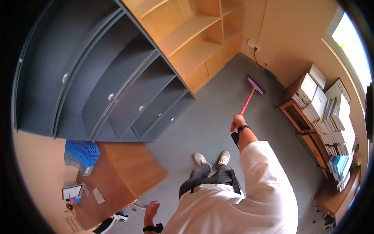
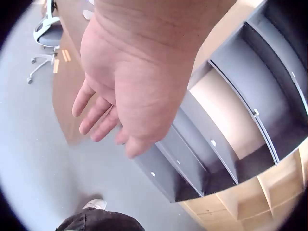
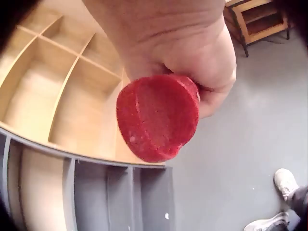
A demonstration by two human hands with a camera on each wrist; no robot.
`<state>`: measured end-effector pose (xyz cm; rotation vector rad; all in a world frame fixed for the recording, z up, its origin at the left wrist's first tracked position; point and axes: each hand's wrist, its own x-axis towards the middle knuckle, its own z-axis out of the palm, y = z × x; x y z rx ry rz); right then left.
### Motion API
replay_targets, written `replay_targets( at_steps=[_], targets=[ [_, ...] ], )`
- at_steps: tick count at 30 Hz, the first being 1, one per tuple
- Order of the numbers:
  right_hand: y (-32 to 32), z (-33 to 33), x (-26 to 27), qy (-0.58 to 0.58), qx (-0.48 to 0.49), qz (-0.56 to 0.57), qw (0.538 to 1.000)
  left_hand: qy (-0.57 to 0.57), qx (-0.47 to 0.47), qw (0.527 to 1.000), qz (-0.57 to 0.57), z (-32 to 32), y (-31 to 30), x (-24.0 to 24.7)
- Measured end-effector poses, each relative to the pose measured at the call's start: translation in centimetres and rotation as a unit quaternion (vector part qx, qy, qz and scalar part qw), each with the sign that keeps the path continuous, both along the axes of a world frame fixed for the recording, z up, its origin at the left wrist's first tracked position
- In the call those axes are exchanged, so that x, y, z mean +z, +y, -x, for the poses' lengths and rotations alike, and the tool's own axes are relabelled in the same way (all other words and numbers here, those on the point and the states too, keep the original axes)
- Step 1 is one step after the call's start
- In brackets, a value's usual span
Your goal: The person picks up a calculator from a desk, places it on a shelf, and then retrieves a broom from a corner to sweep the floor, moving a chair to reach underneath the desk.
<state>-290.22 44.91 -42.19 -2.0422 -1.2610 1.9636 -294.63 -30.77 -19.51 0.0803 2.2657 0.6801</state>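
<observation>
Hands (image 1: pixel 238 121) above grey floor (image 1: pixel 183 121) — red-handled tool (image 1: pixel 247 102), shelves (image 1: pixel 196 38)

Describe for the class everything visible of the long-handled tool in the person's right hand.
The tool has a slim red handle with paler flecks and a pink-purple head set crosswise, like a T. It looks like plastic. The right hand grips it near the rounded red end; it slants away, head near the grey floor, contact unclear.
</observation>
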Motion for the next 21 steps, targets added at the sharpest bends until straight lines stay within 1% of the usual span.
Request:
replay_targets(
  at_steps=[1,2,3,4,5,6,7,9,10,11,13,14,15,16,17,18,19,20,21],
  targets=[
    [-0.9,2.4,-0.1,-0.072,-0.019,0.046,0.996,0.006,0.007,0.999,0.036,-1.4,-1.8,0.2],
    [-2.3,2.9,0.0,-0.069,-0.017,0.049,0.996,-0.023,0.066,0.997,0.026,-2.8,-4.0,0.1],
    [-4.0,2.8,0.1,-0.094,0.067,0.026,0.993,-0.054,0.121,0.991,0.014,-3.7,-4.9,0.2],
    [-5.6,2.2,0.1,-0.121,0.15,-0.001,0.981,-0.055,0.146,0.987,0.031,-4.9,-5.9,0.3],
    [-7.1,1.2,0.2,-0.15,0.231,-0.028,0.961,-0.057,0.145,0.987,0.029,-5.5,-6.9,-0.5],
    [-8.8,-0.4,0.1,-0.18,0.309,-0.052,0.932,-0.082,0.151,0.985,0.021,-6.7,-9.1,-2.1],
    [-10.8,-2.6,0.3,-0.187,0.303,-0.05,0.933,-0.11,0.152,0.982,0.014,-7.4,-11.1,-3.8],
    [-15.5,-7.4,1.2,-0.252,0.309,-0.109,0.911,-0.14,0.115,0.983,0.01,-7.6,-13.4,-6.5],
    [-17.6,-10.1,2.6,-0.258,0.349,-0.118,0.893,-0.123,-0.029,0.992,0.008,-6.1,-11.3,-3.6],
    [-19.7,-13.0,4.6,-0.264,0.388,-0.127,0.874,-0.127,-0.049,0.991,0.01,-5.3,-11.4,-4.7],
    [-24.9,-20.0,4.7,-0.264,0.416,-0.133,0.86,-0.142,0.049,0.988,-0.036,-2.8,-12.6,-7.9],
    [-28.2,-23.4,5.7,-0.278,0.398,-0.146,0.862,-0.147,0.033,0.988,-0.039,-1.0,-13.0,-8.9],
    [-31.8,-27.3,6.3,-0.293,0.383,-0.16,0.861,-0.109,-0.001,0.992,-0.068,0.4,-13.0,-10.0],
    [-35.4,-32.7,3.5,-0.298,0.406,-0.173,0.846,-0.074,-0.03,0.992,-0.095,1.0,-13.2,-10.5],
    [-38.8,-36.9,5.0,-0.305,0.408,-0.133,0.85,-0.084,-0.035,0.991,-0.097,1.5,-12.6,-10.0],
    [-42.0,-40.7,7.2,-0.297,0.557,-0.125,0.766,-0.101,0.013,0.991,-0.09,2.3,-11.1,-9.0],
    [-46.1,-46.0,6.4,-0.33,0.51,-0.105,0.787,-0.114,0.064,0.988,-0.082,2.5,-10.8,-8.2],
    [-49.1,-48.7,10.3,-0.331,0.469,-0.061,0.817,-0.112,0.062,0.988,-0.084,2.3,-12.0,-8.7],
    [-53.8,-56.6,5.2,-0.376,0.366,-0.015,0.851,-0.143,0.063,0.985,-0.072,2.4,-12.8,-9.5]
  ],
)
